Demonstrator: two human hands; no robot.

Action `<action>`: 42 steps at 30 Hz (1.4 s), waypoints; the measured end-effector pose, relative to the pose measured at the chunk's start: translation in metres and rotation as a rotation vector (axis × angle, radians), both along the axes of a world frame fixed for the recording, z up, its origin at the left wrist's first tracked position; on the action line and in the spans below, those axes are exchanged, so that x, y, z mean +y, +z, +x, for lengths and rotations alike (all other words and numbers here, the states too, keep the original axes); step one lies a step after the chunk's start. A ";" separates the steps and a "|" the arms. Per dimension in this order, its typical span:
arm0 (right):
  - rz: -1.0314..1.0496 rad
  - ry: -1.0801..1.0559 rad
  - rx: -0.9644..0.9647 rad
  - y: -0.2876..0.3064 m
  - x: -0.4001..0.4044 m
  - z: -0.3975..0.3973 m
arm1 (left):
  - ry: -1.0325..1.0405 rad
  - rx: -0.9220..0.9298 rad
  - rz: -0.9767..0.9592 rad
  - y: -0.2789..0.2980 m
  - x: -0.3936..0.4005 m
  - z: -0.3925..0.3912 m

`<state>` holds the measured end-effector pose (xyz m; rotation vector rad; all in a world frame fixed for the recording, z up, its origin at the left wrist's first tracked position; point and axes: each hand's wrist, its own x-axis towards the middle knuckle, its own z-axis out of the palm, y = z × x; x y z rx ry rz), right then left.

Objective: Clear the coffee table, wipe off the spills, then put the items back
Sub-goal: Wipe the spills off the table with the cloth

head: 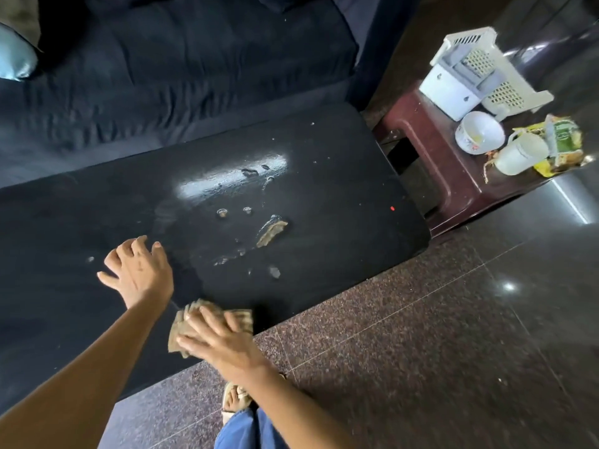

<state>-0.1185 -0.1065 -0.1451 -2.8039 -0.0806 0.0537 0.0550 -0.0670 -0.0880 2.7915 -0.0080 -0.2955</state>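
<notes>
The black coffee table carries wet brownish spills and small droplets near its middle. My right hand presses flat on a tan cloth at the table's near edge, fingers straight. My left hand rests spread on the tabletop a little farther in, holding nothing. The removed items sit on a maroon stool to the right: a white basket, a white bowl, a pale cup lying on its side and a green-yellow snack packet.
A dark blue sofa runs along the table's far side, with a light blue cushion at the left. Speckled and glossy dark floor tiles lie to the right. My sandalled foot stands by the table's near edge.
</notes>
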 end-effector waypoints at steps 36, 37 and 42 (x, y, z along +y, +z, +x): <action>-0.136 0.070 -0.106 -0.022 -0.192 0.039 | 0.165 -0.052 0.083 -0.007 -0.108 -0.021; -0.143 -0.048 -0.106 -0.021 -0.217 0.045 | 0.169 -0.050 0.083 -0.007 -0.109 -0.022; -0.175 -0.670 -0.009 -0.018 -0.348 0.025 | 0.178 -0.024 0.056 -0.013 -0.122 -0.031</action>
